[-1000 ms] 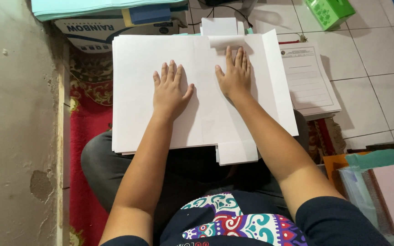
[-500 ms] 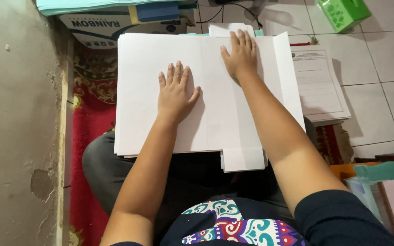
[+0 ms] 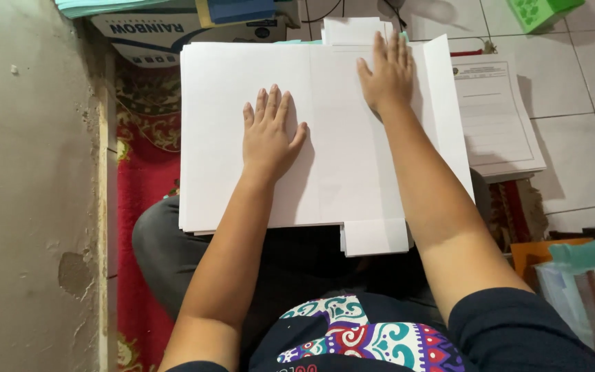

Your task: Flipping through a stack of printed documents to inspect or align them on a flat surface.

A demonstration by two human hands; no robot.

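Your left hand (image 3: pixel 268 134) lies flat, fingers spread, gripping nothing, pressing the white paper stack (image 3: pixel 228 103) on your lap. Your right hand (image 3: pixel 387 72) lies open-palmed near the stack's far edge. Beyond its right side, a printed sheet (image 3: pixel 497 117) rests on the tiled floor (image 3: pixel 587 83).

To my left rises a rough, stained grey concrete wall (image 3: pixel 29 193), and along its foot lies a red patterned carpet (image 3: pixel 142 172). To my right, the floor is pale square ceramic tile with dark grout lines (image 3: pixel 587 89), lit evenly and softly from above.
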